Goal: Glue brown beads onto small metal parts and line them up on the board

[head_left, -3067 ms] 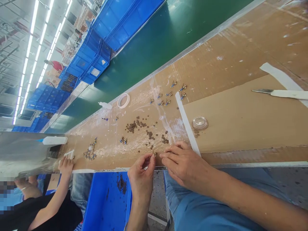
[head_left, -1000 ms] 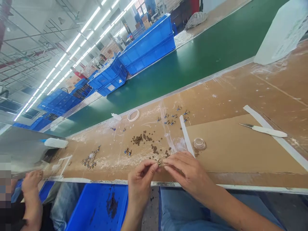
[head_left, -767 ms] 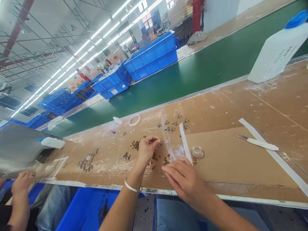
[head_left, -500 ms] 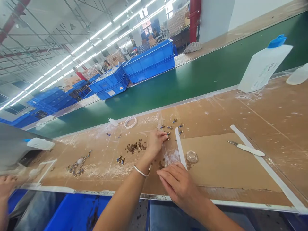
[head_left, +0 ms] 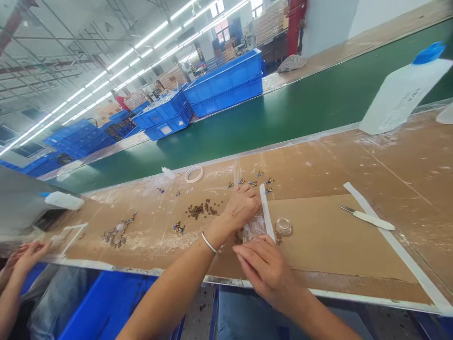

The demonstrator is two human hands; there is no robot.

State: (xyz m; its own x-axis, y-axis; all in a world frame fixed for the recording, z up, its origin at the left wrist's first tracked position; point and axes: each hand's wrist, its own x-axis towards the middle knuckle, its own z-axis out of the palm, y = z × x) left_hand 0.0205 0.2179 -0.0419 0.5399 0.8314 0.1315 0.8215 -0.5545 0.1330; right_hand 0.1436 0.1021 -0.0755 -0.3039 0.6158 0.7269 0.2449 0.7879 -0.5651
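Observation:
My left hand (head_left: 243, 205), with a bangle (head_left: 208, 242) on its wrist, reaches over the table with its fingers curled down. Its fingertips and anything in them are hidden behind the hand. Just beyond it lie several small blue-and-gold pieces (head_left: 252, 183). My right hand (head_left: 267, 267) is nearer the table's front edge, thumb and fingers pressed together; whatever they pinch is too small to make out. Small brown round pieces (head_left: 203, 208) lie scattered left of my left hand, and a few more (head_left: 239, 236) lie between the hands. A clear round dish (head_left: 283, 227) stands beyond my right hand.
A white-handled knife (head_left: 373, 220) lies on the cardboard sheet (head_left: 339, 245) at right. A tape roll (head_left: 194, 174) and a large bottle (head_left: 403, 94) stand near the green conveyor (head_left: 304, 104). At far left are a co-worker's hands (head_left: 30, 255), near a cluster of small pieces (head_left: 118, 232).
My left hand has moved slightly right and turned, so its fingertips no longer show. My right hand keeps its pinch. The co-worker's hands have come further into view.

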